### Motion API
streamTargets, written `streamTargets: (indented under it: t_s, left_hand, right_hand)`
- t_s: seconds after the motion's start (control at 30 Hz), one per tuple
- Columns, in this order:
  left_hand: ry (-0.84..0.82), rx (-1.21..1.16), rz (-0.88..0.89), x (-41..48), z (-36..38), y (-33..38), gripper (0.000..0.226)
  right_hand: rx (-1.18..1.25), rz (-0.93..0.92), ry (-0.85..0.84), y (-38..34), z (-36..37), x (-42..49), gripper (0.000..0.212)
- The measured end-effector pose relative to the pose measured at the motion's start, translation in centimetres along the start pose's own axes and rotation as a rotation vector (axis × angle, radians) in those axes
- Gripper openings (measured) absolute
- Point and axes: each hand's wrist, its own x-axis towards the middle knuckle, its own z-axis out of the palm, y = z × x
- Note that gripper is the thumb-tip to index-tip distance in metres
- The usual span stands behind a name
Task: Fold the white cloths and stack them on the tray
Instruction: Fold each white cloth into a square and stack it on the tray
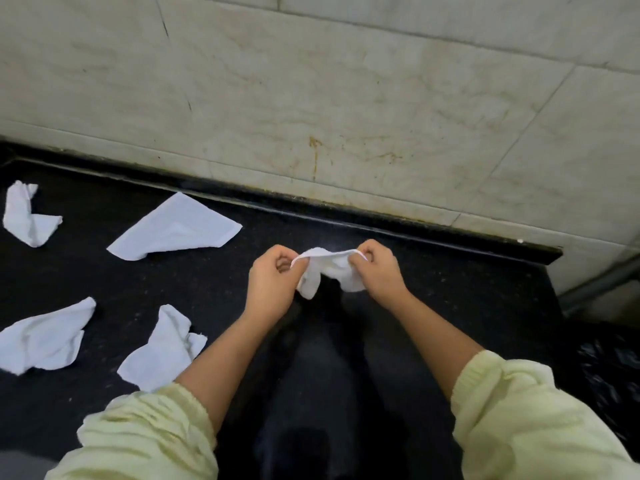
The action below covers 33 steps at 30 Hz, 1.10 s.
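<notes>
— So, what have the hands got?
— Each grip is closed: left hand (pixel 273 278) and right hand (pixel 377 268) pinch opposite ends of one white cloth (pixel 329 268), which sags bunched between them over the dark surface (pixel 450 289).
— And the others?
— From the hands, a flat cloth (pixel 173 230) lies toward nine o'clock, a twisted cloth (pixel 26 216) beyond it; a creased cloth (pixel 162 348) and a rumpled cloth (pixel 45 337) toward eight.

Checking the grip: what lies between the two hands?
Head view: one bunched white cloth stretches between left hand and right hand, each pinching its upper edge.
</notes>
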Motion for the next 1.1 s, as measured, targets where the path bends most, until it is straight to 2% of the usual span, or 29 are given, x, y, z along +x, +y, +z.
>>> streamTargets:
  t_s: [0.13,0.27,0.37,0.5,0.63,0.73,0.93,1.03,1.1]
  left_hand:
    - [-0.087,-0.174,-0.058,0.4,-3.2,1.2,0.024]
    - [-0.131,-0.253,-0.093,0.7,-5.2,2.0,0.031]
    - [-0.143,-0.238,-0.068,0.7,-6.1,2.3,0.039]
    - [-0.112,-0.205,-0.034,0.1,-6.5,3.0,0.026]
    - [-0.128,-0.301,-0.029,-0.6,-6.9,3.6,0.023]
    - [-0.189,-0.343,-0.039,-1.3,-7.4,3.5,0.018]
    - [-0.354,-0.274,-0.13,-3.4,-8.7,0.2,0.014]
    - [-0.437,-0.194,-0.225,-5.0,-8.9,-2.6,0.033]
    - [-0.457,-0.163,-0.322,-6.2,-8.6,-4.7,0.038]
  right_hand:
    - [0.226,0.008,-0.066,-2.9,-3.0,-1.6,0.017]
    - [0.209,0.03,-0.18,-3.8,-5.9,-2.7,0.019]
    - [0.202,0.074,-0.182,-3.2,-6.9,-2.8,0.021]
    - [0.296,0.105,-0.147,-2.6,-7.7,-2.7,0.012]
    - [0.463,0.147,-0.153,-2.7,-8.5,-3.3,0.022]
    - [0.534,0.138,-0.182,-2.2,-8.9,-3.7,0.018]
    - [0.481,0.242,-0.359,1.4,-8.1,-5.3,0.011]
    - [0.445,0.345,-0.446,4.2,-6.7,-6.7,0.015]
    - [0.377,0.407,-0.512,5.9,-5.6,-7.7,0.023]
